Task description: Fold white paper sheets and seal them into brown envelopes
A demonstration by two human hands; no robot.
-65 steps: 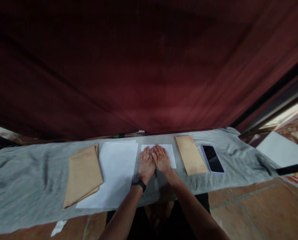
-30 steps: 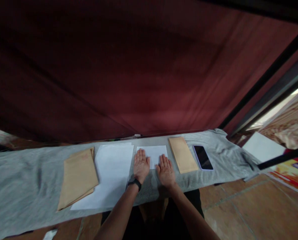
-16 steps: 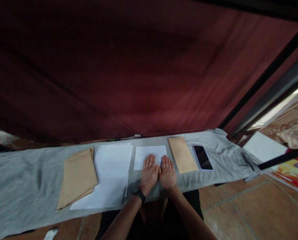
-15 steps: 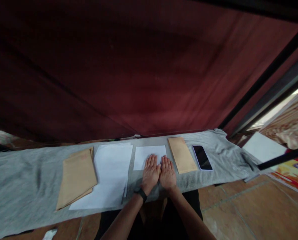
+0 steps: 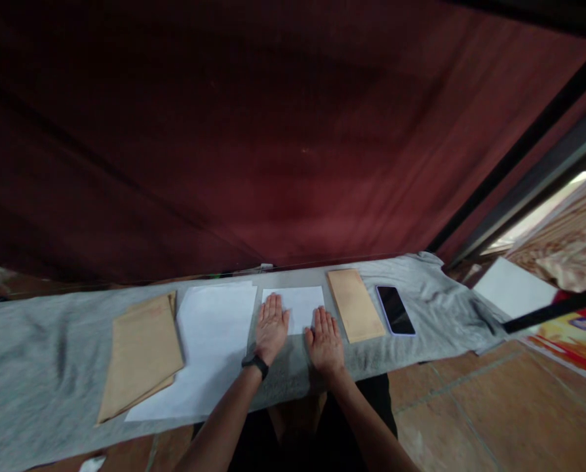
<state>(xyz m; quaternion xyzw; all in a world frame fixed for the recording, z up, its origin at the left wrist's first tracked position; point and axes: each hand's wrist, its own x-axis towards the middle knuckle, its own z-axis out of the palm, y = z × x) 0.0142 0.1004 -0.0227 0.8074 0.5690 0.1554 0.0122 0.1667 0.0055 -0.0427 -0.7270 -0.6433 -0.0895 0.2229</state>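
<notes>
A folded-looking white sheet of paper [image 5: 300, 303] lies flat on the grey cloth in front of me. Flat on its left side rests my left hand [image 5: 272, 328], fingers stretched out, a dark band on the wrist. My right hand [image 5: 325, 341] lies palm down at the sheet's lower right corner, fingers extended. Neither hand grips anything. Just right of the sheet is a brown envelope [image 5: 356, 307]. To the left is a stack of larger white paper [image 5: 214, 328], partly under a pile of brown envelopes [image 5: 143, 354].
A phone [image 5: 395, 311] with a pale purple edge lies right of the single envelope. The grey cloth [image 5: 22, 367] covers a long narrow surface, backed by a dark red curtain [image 5: 293, 164]. A white box [image 5: 512, 295] and a colourful printed package [image 5: 575, 334] stand at the right.
My left hand has slid left across the sheet, away from my right hand, which stays near the right corner. More of the sheet's middle now shows.
</notes>
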